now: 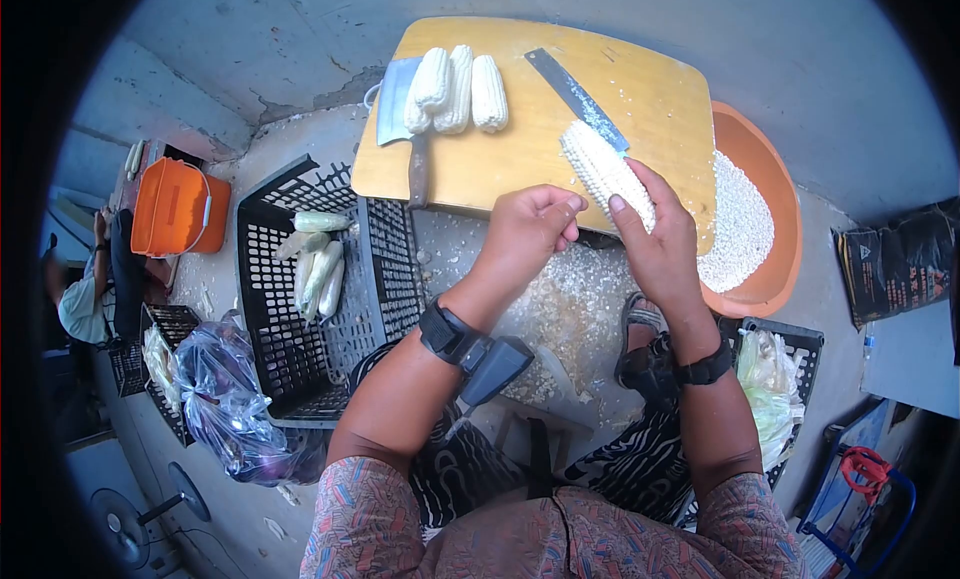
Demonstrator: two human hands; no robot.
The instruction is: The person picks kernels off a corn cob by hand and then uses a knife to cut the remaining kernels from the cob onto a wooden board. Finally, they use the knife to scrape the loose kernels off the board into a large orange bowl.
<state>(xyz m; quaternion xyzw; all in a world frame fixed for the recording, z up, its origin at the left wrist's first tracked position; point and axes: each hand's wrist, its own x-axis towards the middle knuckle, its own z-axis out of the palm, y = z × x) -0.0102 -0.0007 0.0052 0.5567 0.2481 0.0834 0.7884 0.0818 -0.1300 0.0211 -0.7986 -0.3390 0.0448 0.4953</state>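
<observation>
My right hand point(660, 224) is closed around the lower end of a husked white corn cob point(597, 169), which is tilted over the wooden board point(640, 69). Just left of the cob, my left hand point(535, 224) has curled fingers with the thumb pressed to them; whatever may be in them is too small to make out. A long knife blade point(575, 94) with white bits on it lies beyond the cob, its handle hidden. On the board's left, several husked cobs point(490, 94) rest, some on a cleaver point(397, 99) with a brown handle.
An orange basin point(785, 214) of loose kernels point(735, 224) stands to the right. At left are a black crate point(300, 374) with several cobs in husks point(320, 279), an orange bucket point(165, 209) and plastic bags point(225, 379). Another person point(90, 299) sits at far left.
</observation>
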